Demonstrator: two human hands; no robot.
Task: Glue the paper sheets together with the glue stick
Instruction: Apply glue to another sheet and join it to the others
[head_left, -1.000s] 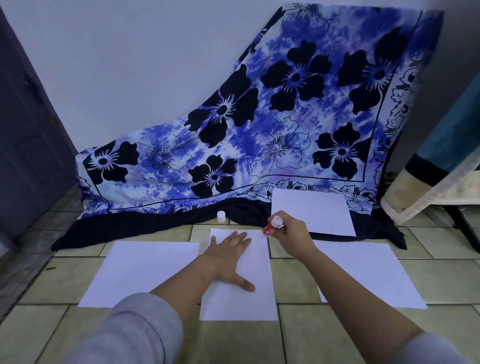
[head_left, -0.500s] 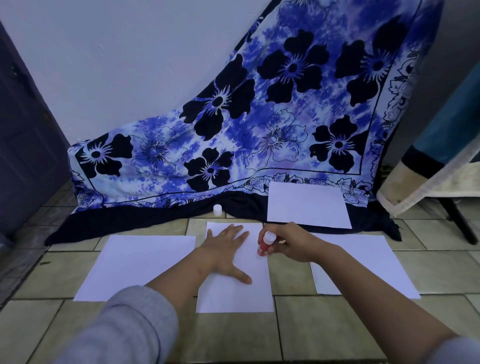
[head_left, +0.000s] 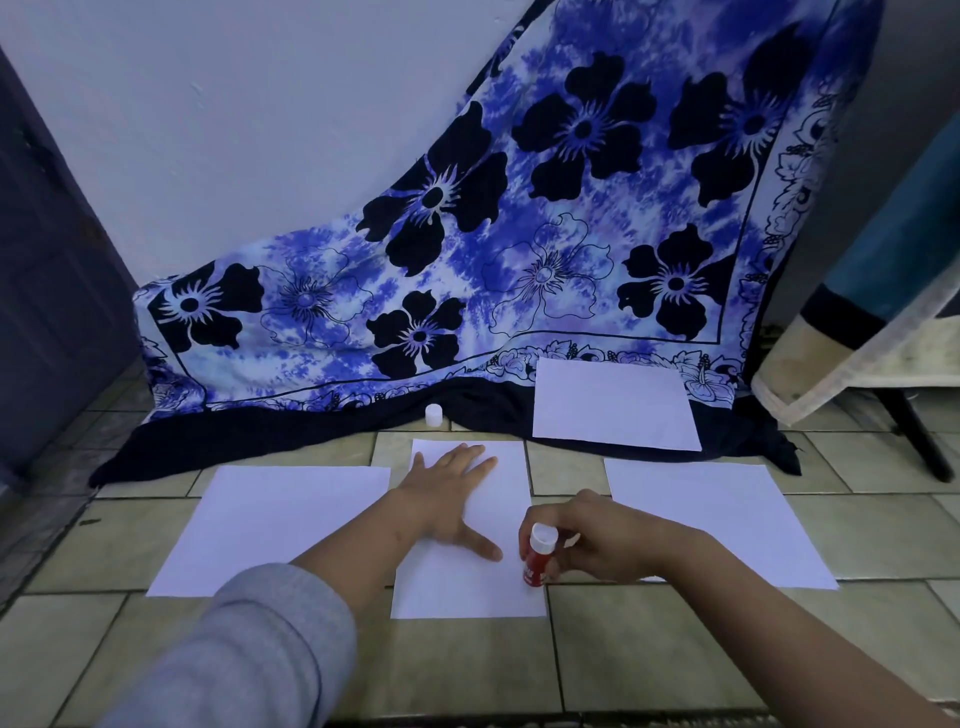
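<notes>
Right hand (head_left: 597, 540) has its fingers curled round the red glue stick (head_left: 536, 558), lower end at the middle sheet's (head_left: 467, 592) right edge (white end up). Left hand (head_left: 447, 499) just beside it, flat, fingers straight, pressing the same sheet. Left sheet (head_left: 270, 525) outboard of the left hand, right sheet (head_left: 727, 525) outboard of the right hand. White cap (head_left: 434, 415) on the floor (head_left: 649, 649) beyond the left fingertips. Far sheet (head_left: 613, 405) beyond the right hand, on the cloth (head_left: 519, 234).

Head cam, fwd-down, close over floor (head_left: 675, 649)
</notes>
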